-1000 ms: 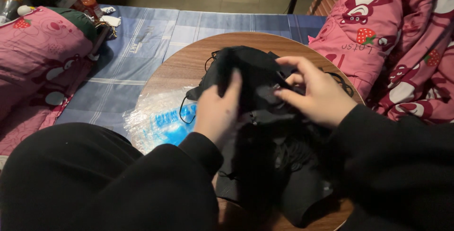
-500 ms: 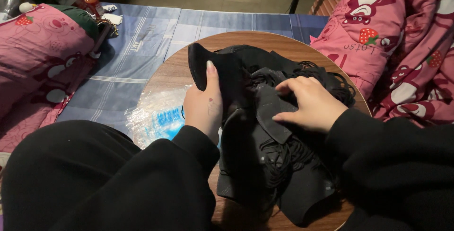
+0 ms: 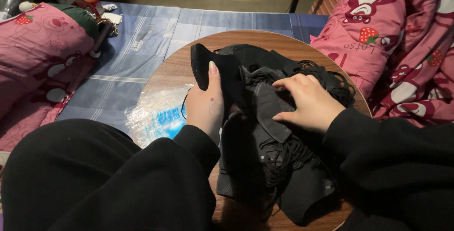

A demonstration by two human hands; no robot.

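Black fabric piece now lifted higher, gripped by left hand; right hand stays flat, fingers spread, on black pile.

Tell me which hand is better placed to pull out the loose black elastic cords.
Right. The right hand rests flat on the black fabric pile beside the elastic cords; the left hand is gripping a raised black piece.

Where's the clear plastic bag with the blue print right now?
The plastic bag lies on the round wooden table's left edge, just left of the left hand and the black fabric pile.
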